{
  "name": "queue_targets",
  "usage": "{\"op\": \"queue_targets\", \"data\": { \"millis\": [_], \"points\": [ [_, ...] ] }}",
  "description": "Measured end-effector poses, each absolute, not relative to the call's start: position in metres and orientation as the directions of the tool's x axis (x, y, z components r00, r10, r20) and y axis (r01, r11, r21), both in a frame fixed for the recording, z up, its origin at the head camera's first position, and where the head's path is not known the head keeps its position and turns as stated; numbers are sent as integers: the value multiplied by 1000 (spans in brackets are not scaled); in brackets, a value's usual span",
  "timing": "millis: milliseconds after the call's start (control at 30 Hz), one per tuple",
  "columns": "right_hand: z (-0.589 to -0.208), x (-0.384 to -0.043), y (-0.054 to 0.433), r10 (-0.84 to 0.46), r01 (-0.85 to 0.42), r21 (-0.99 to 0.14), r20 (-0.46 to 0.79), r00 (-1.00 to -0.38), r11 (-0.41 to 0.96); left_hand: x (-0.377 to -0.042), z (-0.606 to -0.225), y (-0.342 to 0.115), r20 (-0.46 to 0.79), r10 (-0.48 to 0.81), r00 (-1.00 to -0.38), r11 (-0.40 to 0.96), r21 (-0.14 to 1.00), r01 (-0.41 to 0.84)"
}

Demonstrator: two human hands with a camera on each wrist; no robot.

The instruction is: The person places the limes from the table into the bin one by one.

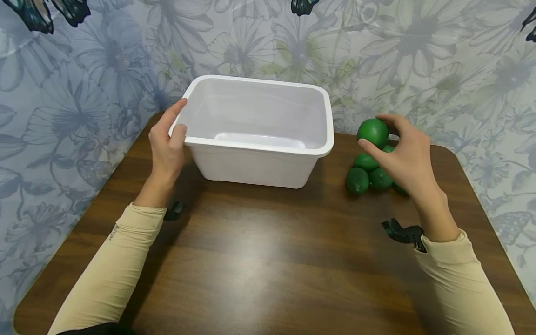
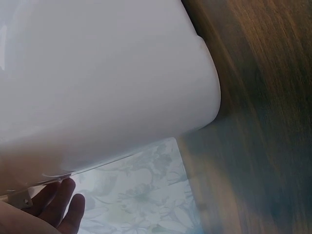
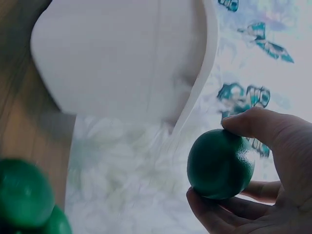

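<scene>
A white plastic tub (image 1: 251, 165) stands at the back of the table, its inside bare. My left hand (image 1: 165, 149) grips the tub's left rim, and its fingers (image 2: 61, 207) show beside the wall in the left wrist view. On the right, my right hand (image 1: 412, 158) pinches a round green lime (image 1: 372, 133) between thumb and fingertips. That same lime (image 3: 220, 164) hangs in the air in the right wrist view. Several more limes (image 1: 357, 180) lie bunched on the table below my right hand, which partly hides them.
The brown wooden table (image 1: 251, 260) has rounded corners and ends at a wall (image 1: 418, 70) with flower-patterned paper. Butterfly decorations (image 1: 303, 5) stick to that wall. A black strap (image 1: 404, 232) sits at my right wrist.
</scene>
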State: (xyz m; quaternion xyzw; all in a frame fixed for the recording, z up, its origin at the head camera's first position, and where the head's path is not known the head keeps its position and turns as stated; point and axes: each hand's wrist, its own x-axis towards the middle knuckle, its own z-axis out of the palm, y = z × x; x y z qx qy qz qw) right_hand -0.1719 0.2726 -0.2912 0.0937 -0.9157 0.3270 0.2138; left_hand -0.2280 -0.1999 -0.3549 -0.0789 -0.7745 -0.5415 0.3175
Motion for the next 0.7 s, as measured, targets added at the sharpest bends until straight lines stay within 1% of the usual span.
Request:
{"op": "queue_targets", "data": {
  "millis": [367, 533, 700],
  "points": [
    [-281, -182, 233, -97, -429, -563, 524, -846, 706, -228, -354, -200, 569, -226, -791, 390, 797, 461],
    [-277, -188, 218, -128, -456, -566, 523, -843, 687, -229, -353, -198, 553, -226, -802, 355, 814, 461],
    [-276, -192, 203, -192, -503, -548, 527, -828, 669, -230, -353, -197, 556, -233, -798, 349, 813, 465]
  ]
}}
